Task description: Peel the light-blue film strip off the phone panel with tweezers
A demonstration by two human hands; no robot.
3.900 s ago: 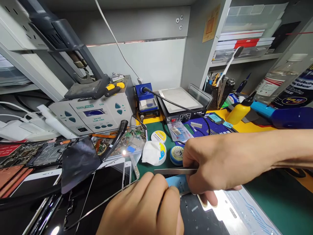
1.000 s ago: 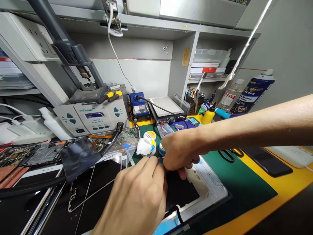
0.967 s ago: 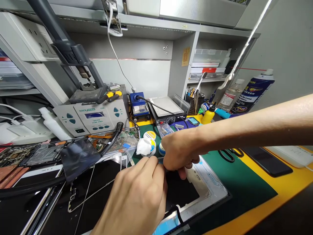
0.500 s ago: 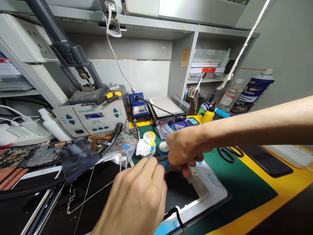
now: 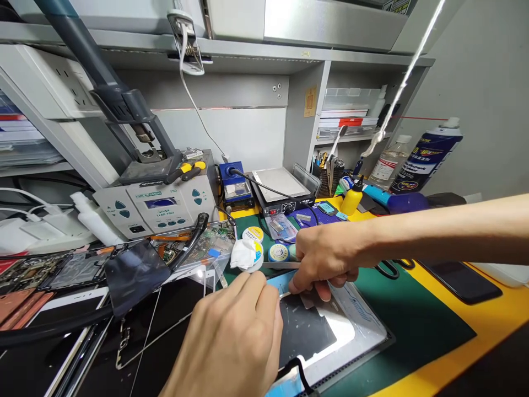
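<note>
A silver-framed device with a black middle (image 5: 308, 331) lies on the green mat (image 5: 417, 325). Blue tape (image 5: 281, 282) runs along its far edge, and more blue shows at its near edge beside a black strap (image 5: 301, 368). My right hand (image 5: 326, 256) is over the far edge with fingers curled down onto the blue tape; what its fingertips hold, if anything, is hidden. My left hand (image 5: 235, 331), back up and fingers bent together, rests at the device's left side. Its fingertips are out of sight.
Small round tins (image 5: 279, 252), one under a white tissue (image 5: 244, 253), stand behind the device. Dark screens (image 5: 173, 314) lie left. A grey soldering station (image 5: 161, 204), a hot plate (image 5: 283, 187), a yellow bottle (image 5: 352, 199), scissors and a black phone (image 5: 463, 281) surround the mat.
My right hand has shifted slightly right along the far edge, showing more blue tape. My left hand stays at the device's left side. The camera view has tilted a little.
</note>
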